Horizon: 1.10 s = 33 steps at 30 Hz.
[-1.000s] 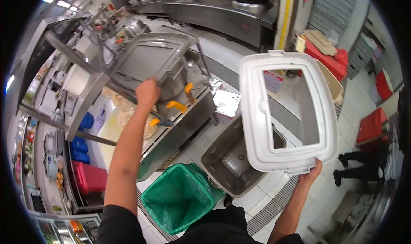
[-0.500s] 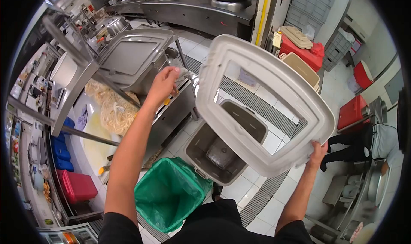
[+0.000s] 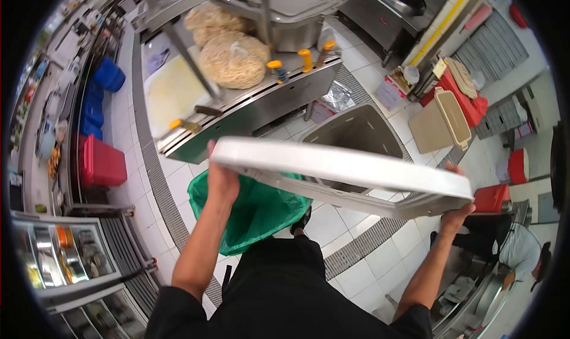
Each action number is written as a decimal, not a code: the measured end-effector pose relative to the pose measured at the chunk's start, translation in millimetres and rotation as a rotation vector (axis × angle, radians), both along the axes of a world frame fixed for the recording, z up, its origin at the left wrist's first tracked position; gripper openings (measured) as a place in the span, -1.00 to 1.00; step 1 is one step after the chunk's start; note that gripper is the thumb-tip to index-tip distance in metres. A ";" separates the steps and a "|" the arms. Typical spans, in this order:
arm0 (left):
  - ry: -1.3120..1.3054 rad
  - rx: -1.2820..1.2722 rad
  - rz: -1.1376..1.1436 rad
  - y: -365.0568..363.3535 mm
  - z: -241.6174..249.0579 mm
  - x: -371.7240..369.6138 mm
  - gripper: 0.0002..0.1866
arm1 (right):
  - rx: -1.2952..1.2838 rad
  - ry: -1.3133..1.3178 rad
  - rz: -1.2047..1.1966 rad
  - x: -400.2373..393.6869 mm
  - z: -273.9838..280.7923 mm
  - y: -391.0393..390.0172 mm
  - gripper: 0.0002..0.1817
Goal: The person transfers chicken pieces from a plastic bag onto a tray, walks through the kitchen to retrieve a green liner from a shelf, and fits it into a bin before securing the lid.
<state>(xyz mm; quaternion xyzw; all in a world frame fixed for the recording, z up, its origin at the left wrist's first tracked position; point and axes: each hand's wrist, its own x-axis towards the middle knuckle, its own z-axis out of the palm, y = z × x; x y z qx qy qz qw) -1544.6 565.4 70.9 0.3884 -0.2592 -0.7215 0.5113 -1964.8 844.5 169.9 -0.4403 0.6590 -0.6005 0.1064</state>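
A whitish plastic bin lid (image 3: pixel 338 162), seen almost edge-on, is held level in front of me. My left hand (image 3: pixel 222 184) grips its left end and my right hand (image 3: pixel 457 207) its right end; both are closed round the rim, with some fingers hidden behind it. Below the lid's left part stands a bin with a green plastic liner (image 3: pixel 237 235), its mouth open and partly covered by the lid. Behind the lid is an open grey-brown bin (image 3: pixel 392 140), its front side hidden by the lid.
A steel table (image 3: pixel 249 128) at the back left holds bags of noodles (image 3: pixel 234 62), yellow-capped bottles (image 3: pixel 304 60) and a lidded steel container (image 3: pixel 294 33). A beige bin (image 3: pixel 439 125) stands back right. A person (image 3: pixel 519 250) is at the far right. Floor drains (image 3: pixel 362 244) cross the tiles.
My left hand has come from beside the table to the lid's left end. The lid has turned from upright to nearly level. My view has shifted, showing more of the table.
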 end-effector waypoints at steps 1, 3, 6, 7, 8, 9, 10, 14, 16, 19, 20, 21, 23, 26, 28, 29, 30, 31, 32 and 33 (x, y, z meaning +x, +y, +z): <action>0.114 0.000 0.039 18.3 -26.3 45.9 -0.41 | 0.000 -0.094 0.030 28.6 -0.1 -11.1 0.22; 0.079 0.022 0.115 61.1 -6.2 105.8 -0.32 | -0.065 -0.168 0.255 57.1 -15.8 -27.5 0.13; 0.132 -0.186 0.231 103.0 -5.2 179.0 -0.36 | 0.005 -0.536 0.243 107.2 -45.6 -46.5 -0.21; 0.132 -0.181 0.246 112.1 -9.5 200.1 -0.36 | 0.124 -0.647 0.292 125.1 -47.6 -51.6 -0.25; -0.038 -0.277 0.267 119.3 -15.7 219.1 -0.45 | 0.245 -0.753 0.342 144.0 -49.1 -59.1 -0.27; -0.210 -0.367 0.285 123.4 -22.4 236.5 -0.53 | 0.226 -0.947 0.390 165.5 -54.5 -68.7 -0.18; -0.208 -0.354 0.296 125.4 -31.6 254.7 -0.53 | 0.233 -1.087 0.415 179.4 -62.3 -78.5 -0.12; -0.490 -0.013 0.366 124.5 -56.2 281.6 -0.59 | 0.291 -1.067 0.566 201.2 -118.4 -115.0 -0.09; -0.426 0.369 0.350 126.8 -81.1 288.8 -0.33 | 0.285 -1.027 0.634 220.5 -148.6 -133.1 -0.04; -0.286 0.357 0.171 132.6 -165.4 304.3 -0.08 | 0.364 -1.133 0.648 227.4 -197.3 -151.1 -0.07; -0.283 0.371 0.164 137.3 -176.6 304.3 -0.08 | 0.431 -1.154 0.635 225.6 -217.4 -154.2 -0.09; -0.342 0.363 0.195 141.8 -185.4 305.7 -0.07 | 0.494 -1.033 0.609 224.1 -246.9 -152.9 -0.13; -0.401 0.350 0.225 147.8 -219.6 311.0 -0.06 | 0.651 -0.916 0.536 223.9 -291.5 -146.3 -0.21; -0.624 0.330 0.168 170.9 -275.9 313.8 -0.04 | 0.764 -0.711 0.429 230.7 -331.2 -125.0 -0.26; -0.850 0.468 0.055 177.1 -264.3 292.8 -0.09 | 0.789 -0.579 0.362 235.0 -358.2 -113.9 -0.30; -0.858 0.467 -0.005 183.2 -279.9 293.6 -0.15 | 0.823 -0.427 0.282 238.9 -370.5 -110.0 -0.33; -0.859 0.468 -0.010 186.8 -298.2 294.5 -0.15 | 0.855 -0.272 0.203 241.6 -381.7 -106.7 -0.36; -0.959 0.437 -0.008 187.8 -311.1 294.1 -0.17 | 0.860 -0.172 0.169 244.5 -388.4 -105.4 -0.39; -1.058 0.403 -0.005 189.0 -322.8 296.0 -0.18 | 0.862 -0.172 0.168 242.0 -393.7 -107.6 -0.39; -1.014 0.386 0.012 184.9 -324.3 295.5 -0.21 | 0.906 -0.149 0.172 239.9 -396.4 -113.0 -0.39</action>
